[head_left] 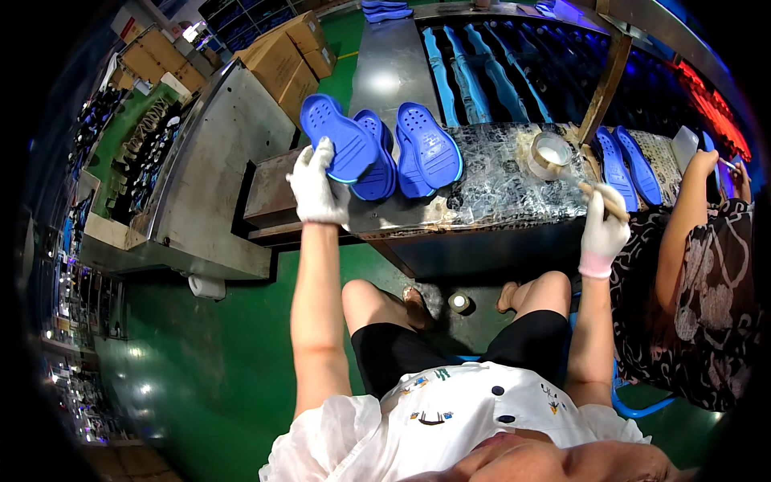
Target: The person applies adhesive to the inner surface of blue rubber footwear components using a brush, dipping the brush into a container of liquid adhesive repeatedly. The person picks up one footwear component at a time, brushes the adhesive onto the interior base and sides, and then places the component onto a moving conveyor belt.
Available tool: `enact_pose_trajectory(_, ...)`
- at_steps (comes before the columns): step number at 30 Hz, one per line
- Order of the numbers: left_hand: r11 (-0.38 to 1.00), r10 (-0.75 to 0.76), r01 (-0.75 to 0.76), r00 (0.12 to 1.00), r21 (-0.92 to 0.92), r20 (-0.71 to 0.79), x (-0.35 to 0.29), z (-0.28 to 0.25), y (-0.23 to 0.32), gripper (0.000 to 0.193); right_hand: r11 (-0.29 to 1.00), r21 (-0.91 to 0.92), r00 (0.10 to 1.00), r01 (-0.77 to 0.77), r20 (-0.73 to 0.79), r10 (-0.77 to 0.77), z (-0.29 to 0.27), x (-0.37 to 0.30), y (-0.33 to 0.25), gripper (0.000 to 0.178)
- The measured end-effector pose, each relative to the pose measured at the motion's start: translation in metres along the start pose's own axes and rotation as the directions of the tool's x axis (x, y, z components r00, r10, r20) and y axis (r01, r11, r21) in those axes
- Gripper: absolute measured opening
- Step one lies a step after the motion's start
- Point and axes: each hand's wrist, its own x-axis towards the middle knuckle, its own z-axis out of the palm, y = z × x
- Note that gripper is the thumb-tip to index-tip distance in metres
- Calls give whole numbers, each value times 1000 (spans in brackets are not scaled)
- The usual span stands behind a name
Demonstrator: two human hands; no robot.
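Note:
My left hand (318, 189), in a white glove, grips the edge of a blue shoe sole (339, 136) that lies tread-up at the left of the glue-stained workbench (498, 189). Three more blue soles (418, 149) overlap just right of it. My right hand (604, 229), also gloved, holds a wooden-handled brush (598, 195) whose tip points toward a round metal tin of white glue (551, 153).
A conveyor (498, 72) behind the bench carries rows of blue soles. Two more soles (628, 165) lie right of the tin. A co-worker's arm (683, 225) and patterned clothing are at the right. Cardboard boxes (285, 56) and a metal table (217, 161) stand at the left.

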Motion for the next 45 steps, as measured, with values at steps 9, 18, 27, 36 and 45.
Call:
enact_pose_trajectory(9, 709, 700, -659, 700, 250, -139, -133, 50, -45, 56, 894, 360, 956, -267, 213, 200, -11, -74, -76, 10)
enact_pose_trajectory(18, 683, 661, -629, 748, 371, 53, -167, 51, -51, 60, 941, 290, 887, 174, 369, -278, 4, -69, -91, 11)
enact_pose_trajectory(27, 754, 632, -583, 769, 303, -92, -164, 48, -46, 47, 877, 448, 901, -175, 433, -41, -8, -78, -83, 23)
enact_pose_trajectory(36, 701, 660, -654, 746, 285, 90, -178, 50, -35, 41, 749, 244, 696, -616, 615, 371, 17, -91, -85, 30)
enact_pose_trajectory(45, 709, 681, -683, 728, 175, 79, -185, 56, -51, 46, 620, 178, 545, -764, 693, 472, 13, -86, -82, 29)
